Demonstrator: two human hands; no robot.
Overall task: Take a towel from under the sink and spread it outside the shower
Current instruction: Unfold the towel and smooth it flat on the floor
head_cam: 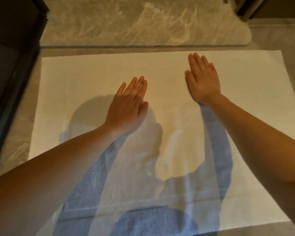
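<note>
A white towel lies flat and unfolded on the grey floor, filling most of the view. My left hand rests palm down on the towel's middle, fingers straight and close together. My right hand lies flat on the towel farther off and to the right, fingers extended. Neither hand grips anything. My shadow darkens the near part of the towel.
A marbled grey bath mat lies just beyond the towel's far edge. A dark frame or door runs along the left side. Grey tile floor shows at the right, with a dark post at the top right corner.
</note>
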